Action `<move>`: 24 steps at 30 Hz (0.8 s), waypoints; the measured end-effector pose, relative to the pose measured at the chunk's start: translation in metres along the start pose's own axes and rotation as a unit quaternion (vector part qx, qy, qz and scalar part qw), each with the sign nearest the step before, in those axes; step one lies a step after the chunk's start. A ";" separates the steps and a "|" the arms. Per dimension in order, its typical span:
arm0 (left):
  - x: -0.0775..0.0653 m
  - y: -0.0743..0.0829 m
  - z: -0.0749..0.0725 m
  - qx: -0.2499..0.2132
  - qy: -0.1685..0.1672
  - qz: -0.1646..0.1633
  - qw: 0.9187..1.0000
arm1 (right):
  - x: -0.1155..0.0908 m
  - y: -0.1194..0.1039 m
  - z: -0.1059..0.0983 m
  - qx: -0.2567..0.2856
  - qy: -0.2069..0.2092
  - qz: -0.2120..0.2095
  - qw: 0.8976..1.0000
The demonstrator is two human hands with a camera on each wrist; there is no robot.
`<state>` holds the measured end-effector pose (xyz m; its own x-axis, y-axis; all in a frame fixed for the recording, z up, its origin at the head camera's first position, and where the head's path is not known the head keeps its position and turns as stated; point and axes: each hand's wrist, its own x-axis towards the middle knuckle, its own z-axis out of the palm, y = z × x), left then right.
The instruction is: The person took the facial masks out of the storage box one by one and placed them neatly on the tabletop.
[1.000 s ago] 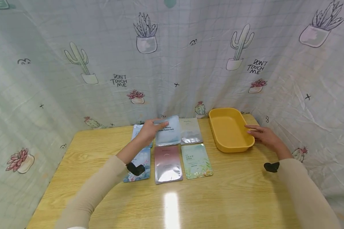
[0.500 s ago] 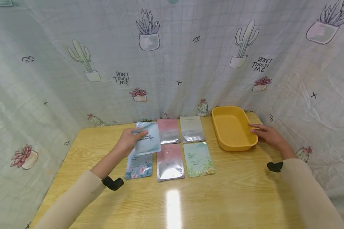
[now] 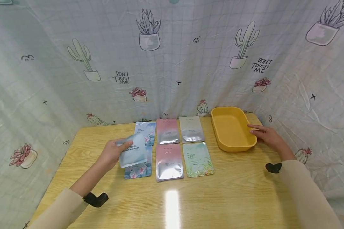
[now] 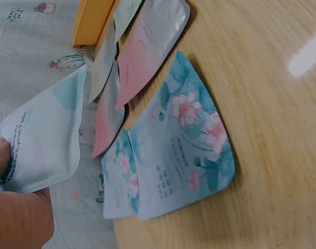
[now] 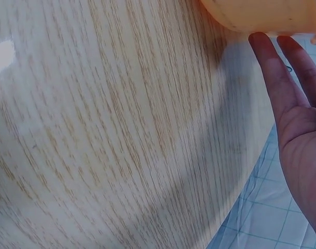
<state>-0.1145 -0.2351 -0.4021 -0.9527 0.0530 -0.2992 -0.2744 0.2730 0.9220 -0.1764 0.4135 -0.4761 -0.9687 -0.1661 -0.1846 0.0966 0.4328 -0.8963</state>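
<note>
My left hand point(image 3: 110, 154) pinches a pale blue eyelid paste packet point(image 3: 134, 152) by its left edge, thumb on the printed face. In the head view the packet overlaps two blue floral packets, the front one point(image 3: 138, 170) and the back one point(image 3: 146, 130). The left wrist view shows the eyelid paste packet point(image 4: 49, 135) held up apart from the floral packet point(image 4: 183, 140) on the table. On the right, my right hand point(image 3: 266, 136) touches the right rim of a yellow tray point(image 3: 233, 148); its extended fingers point(image 5: 269, 67) reach the tray's outer side.
Two pink-silver packets, one behind point(image 3: 167, 131) and one in front point(image 3: 169, 162), lie mid-table. Beside them are a beige-silver packet point(image 3: 191, 128) and a green floral packet point(image 3: 198, 160). A cactus-print curtain point(image 3: 172, 63) hangs along the back and sides of the wooden table point(image 3: 212, 200).
My left hand has carried the eyelid paste packet left and towards me, uncovering the back pink-silver packet and then the back blue floral one. The right hand has stayed at the tray.
</note>
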 end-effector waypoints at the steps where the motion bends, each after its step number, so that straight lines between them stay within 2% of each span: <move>1: -0.001 -0.002 -0.002 0.002 -0.001 -0.002 1.000 | 0.000 0.000 0.000 0.000 0.000 0.001 1.000; 10: -0.010 -0.021 -0.003 -0.001 -0.015 -0.028 0.999 | -0.001 0.000 0.001 0.017 0.000 -0.007 1.000; 16: -0.016 -0.048 0.009 0.019 -0.041 -0.059 0.997 | -0.002 -0.002 0.004 0.019 -0.001 -0.002 1.000; 20: -0.021 -0.064 0.017 0.033 -0.069 -0.064 0.995 | -0.003 -0.002 0.003 0.020 0.003 -0.001 1.000; 24: -0.025 -0.073 0.022 0.022 -0.086 -0.064 0.994 | -0.003 -0.004 0.002 0.018 0.005 -0.004 1.000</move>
<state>-0.0679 -0.2355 -0.4675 -0.8728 0.1771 -0.4548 -0.3828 0.3297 0.8630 -0.1731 0.4109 -0.4730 -0.9715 -0.1612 -0.1740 0.0971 0.3990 -0.9118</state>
